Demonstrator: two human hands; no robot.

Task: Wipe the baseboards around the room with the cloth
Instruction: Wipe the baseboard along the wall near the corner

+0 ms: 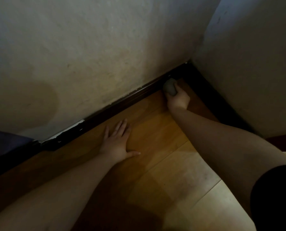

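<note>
A dark brown baseboard (pixel 122 101) runs along the foot of the pale wall and turns at the corner into a second stretch (pixel 219 104) along the right wall. My right hand (pixel 179 99) grips a bunched grey cloth (pixel 169 88) and holds it against the baseboard just left of the corner. My left hand (pixel 118 142) lies flat on the wooden floor with fingers spread, a short way in front of the baseboard.
The floor is wooden planks (pixel 155 155), brighter at the lower right. A dark blue object (pixel 7 145) sits against the wall at the far left. White chipped paint (pixel 63 132) marks the baseboard's top edge near it.
</note>
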